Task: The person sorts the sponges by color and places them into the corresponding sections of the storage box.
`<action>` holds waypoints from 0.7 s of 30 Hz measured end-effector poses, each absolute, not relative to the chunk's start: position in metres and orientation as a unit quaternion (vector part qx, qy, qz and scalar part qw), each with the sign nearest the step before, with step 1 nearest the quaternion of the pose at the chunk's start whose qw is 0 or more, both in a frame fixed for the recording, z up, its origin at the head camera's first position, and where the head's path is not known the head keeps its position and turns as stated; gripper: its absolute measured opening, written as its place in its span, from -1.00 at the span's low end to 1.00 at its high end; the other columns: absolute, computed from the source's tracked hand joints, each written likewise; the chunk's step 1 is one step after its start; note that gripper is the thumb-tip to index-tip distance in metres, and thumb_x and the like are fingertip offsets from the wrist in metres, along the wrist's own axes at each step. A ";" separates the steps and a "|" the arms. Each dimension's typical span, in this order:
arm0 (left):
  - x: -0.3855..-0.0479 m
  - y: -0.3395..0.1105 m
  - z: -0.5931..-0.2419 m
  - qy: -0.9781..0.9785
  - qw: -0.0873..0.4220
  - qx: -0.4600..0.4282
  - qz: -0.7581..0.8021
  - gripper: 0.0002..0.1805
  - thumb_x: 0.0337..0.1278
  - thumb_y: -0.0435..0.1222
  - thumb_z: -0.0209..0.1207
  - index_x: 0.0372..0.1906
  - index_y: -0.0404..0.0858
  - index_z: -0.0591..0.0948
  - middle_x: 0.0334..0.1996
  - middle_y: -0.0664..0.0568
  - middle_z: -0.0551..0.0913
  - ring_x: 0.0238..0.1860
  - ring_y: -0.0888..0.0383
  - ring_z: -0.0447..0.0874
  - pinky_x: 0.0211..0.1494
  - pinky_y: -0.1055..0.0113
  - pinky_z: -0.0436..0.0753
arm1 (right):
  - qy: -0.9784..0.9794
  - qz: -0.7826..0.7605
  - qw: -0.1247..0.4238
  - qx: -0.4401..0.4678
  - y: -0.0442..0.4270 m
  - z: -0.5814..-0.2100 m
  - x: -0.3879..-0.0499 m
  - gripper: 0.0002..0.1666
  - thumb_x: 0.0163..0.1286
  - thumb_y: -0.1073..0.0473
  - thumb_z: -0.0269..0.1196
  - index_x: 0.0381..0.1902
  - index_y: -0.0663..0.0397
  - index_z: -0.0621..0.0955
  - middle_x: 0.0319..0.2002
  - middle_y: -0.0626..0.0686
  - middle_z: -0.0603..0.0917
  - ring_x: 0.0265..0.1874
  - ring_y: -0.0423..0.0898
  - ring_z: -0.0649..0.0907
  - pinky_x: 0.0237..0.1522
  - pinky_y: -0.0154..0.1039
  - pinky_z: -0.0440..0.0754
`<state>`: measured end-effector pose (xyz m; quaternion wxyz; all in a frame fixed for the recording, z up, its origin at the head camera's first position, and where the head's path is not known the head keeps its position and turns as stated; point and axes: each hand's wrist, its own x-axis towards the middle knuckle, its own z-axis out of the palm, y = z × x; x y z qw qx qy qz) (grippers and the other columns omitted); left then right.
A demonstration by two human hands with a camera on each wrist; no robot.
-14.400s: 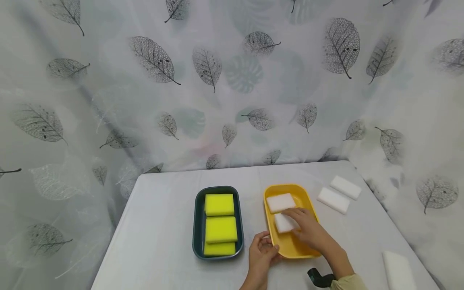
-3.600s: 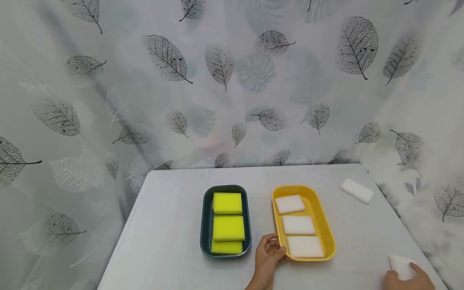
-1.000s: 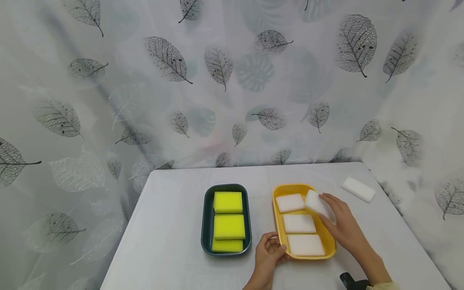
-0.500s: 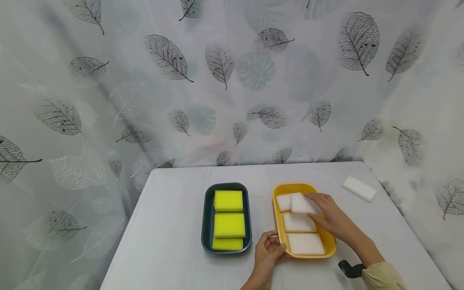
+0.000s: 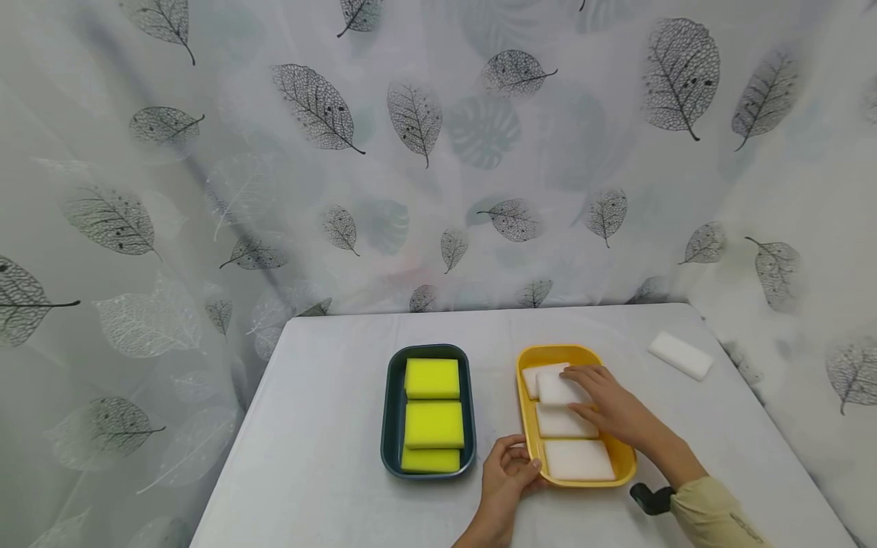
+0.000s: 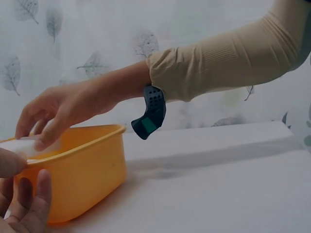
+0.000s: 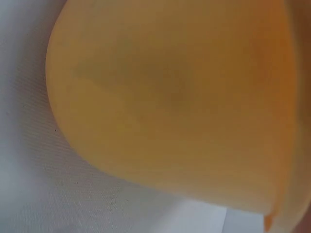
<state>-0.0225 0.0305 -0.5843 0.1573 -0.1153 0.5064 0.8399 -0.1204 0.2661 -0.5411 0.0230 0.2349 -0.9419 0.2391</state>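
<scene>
My left hand (image 5: 503,479) grips the near left corner of a yellow plastic tray (image 5: 623,459), thumb over the rim and fingers against its outer wall. Inside the tray, my right hand (image 5: 610,403) holds a white sponge block (image 5: 553,389) between thumb and fingers. This block overlaps two other white sponges, the far one (image 5: 531,380) and the middle one (image 5: 567,425). A third white sponge (image 5: 580,461) lies flat at the near end. From the side, the left wrist view shows the right hand (image 6: 58,111) reaching over the rim. The yellow wall (image 7: 170,107) fills most of the right wrist view.
Left of the yellow tray stands a dark green tray (image 5: 393,411) with yellow sponges (image 5: 434,425) in it. One white sponge (image 5: 681,355) lies on the white table (image 5: 322,441) at the far right. A leaf-patterned curtain (image 5: 425,190) hangs behind the table.
Over the last second, my right hand has carried the white sponge leftward and down into the yellow tray. Earlier it took a sponge from the near right. My left hand keeps its grip.
</scene>
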 end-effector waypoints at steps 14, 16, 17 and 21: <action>-0.023 0.030 -0.582 0.510 0.166 -0.114 0.836 -0.48 0.19 -0.54 0.32 0.25 -0.34 0.49 -0.17 0.00 0.56 -0.24 0.19 0.65 -0.17 0.31 0.82 | -0.949 0.187 0.019 0.254 0.264 -0.557 -0.127 -0.37 0.38 0.10 0.43 0.35 0.09 0.54 0.36 0.20 0.58 0.35 0.24 0.52 0.32 0.24 0.61; -0.023 0.030 -0.582 0.511 0.167 -0.112 0.836 -0.47 0.20 -0.54 0.33 0.26 -0.35 0.48 -0.17 0.00 0.56 -0.23 0.19 0.65 -0.16 0.31 0.82 | -0.950 0.178 0.022 0.255 0.263 -0.559 -0.128 -0.38 0.38 0.10 0.44 0.33 0.09 0.55 0.34 0.19 0.60 0.35 0.24 0.53 0.33 0.25 0.60; -0.023 0.030 -0.582 0.511 0.168 -0.114 0.836 -0.47 0.19 -0.54 0.33 0.26 -0.35 0.48 -0.17 -0.01 0.57 -0.24 0.19 0.65 -0.17 0.30 0.82 | -0.951 0.173 0.025 0.256 0.263 -0.559 -0.128 -0.39 0.37 0.10 0.45 0.33 0.09 0.55 0.33 0.19 0.61 0.34 0.24 0.54 0.33 0.25 0.60; -0.024 0.029 -0.581 0.509 0.169 -0.114 0.836 -0.46 0.19 -0.55 0.32 0.27 -0.36 0.47 -0.16 -0.01 0.56 -0.24 0.20 0.65 -0.16 0.29 0.82 | -0.950 0.160 0.034 0.265 0.261 -0.558 -0.128 -0.40 0.35 0.12 0.46 0.29 0.12 0.57 0.30 0.20 0.63 0.30 0.25 0.57 0.30 0.25 0.62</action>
